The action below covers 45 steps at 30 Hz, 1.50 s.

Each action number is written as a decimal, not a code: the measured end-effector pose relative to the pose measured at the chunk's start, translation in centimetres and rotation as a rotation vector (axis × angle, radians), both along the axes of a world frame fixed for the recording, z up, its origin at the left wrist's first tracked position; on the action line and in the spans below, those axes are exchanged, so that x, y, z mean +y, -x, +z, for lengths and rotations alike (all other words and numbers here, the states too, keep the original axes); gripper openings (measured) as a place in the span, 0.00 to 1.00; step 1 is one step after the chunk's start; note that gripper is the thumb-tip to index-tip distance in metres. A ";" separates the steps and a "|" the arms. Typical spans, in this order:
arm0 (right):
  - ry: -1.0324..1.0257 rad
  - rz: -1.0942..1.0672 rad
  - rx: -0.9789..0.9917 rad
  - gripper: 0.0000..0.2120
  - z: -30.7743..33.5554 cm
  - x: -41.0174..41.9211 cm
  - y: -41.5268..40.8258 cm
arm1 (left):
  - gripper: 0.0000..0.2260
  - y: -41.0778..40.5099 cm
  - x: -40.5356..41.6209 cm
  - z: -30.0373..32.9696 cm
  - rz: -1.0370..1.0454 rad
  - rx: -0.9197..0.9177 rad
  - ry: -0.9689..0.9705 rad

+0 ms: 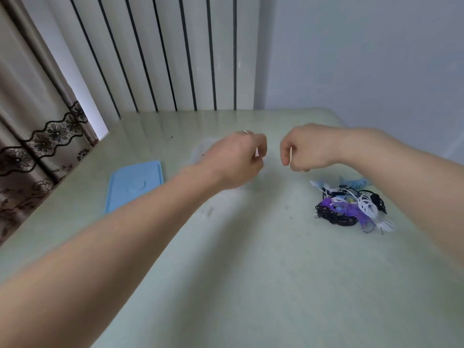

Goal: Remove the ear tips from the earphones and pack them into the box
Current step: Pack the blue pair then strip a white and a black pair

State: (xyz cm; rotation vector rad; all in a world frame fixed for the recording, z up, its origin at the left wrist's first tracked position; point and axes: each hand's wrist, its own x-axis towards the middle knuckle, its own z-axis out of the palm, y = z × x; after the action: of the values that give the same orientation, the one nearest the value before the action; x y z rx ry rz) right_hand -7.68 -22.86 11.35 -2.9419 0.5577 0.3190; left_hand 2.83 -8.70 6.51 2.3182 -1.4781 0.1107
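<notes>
I held both hands raised over the table (251, 285), left hand (236, 159) and right hand (308, 149) each pinching something small and white, probably an earphone; I judged a steady counter-pull best, directly above the clear box (200, 150).

Curled fingers of the left hand (236, 156) and right hand (305, 149) conceal whatever they pinch; the clear box (200, 151) blurs behind the left wrist, and the tangled earphones (351, 207) defy counting.
</notes>
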 end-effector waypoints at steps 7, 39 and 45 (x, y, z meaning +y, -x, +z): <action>0.232 -0.037 0.285 0.10 -3.6 2.2 7.6 | 0.15 5.8 -0.1 -4.7 -0.115 0.142 -0.251; -0.911 -0.387 -0.611 0.12 -4.1 5.7 6.1 | 0.18 7.7 6.7 -5.5 -0.072 1.070 0.254; -1.343 -0.399 -0.665 0.11 -3.5 7.2 5.3 | 0.26 6.7 8.2 -5.5 -0.097 1.057 0.274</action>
State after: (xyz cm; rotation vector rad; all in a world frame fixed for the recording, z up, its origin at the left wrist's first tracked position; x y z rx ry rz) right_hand -12.99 -15.66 7.85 -1.4524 0.4965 -0.2585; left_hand -3.91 -0.45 1.06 1.6069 -0.9158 -0.7657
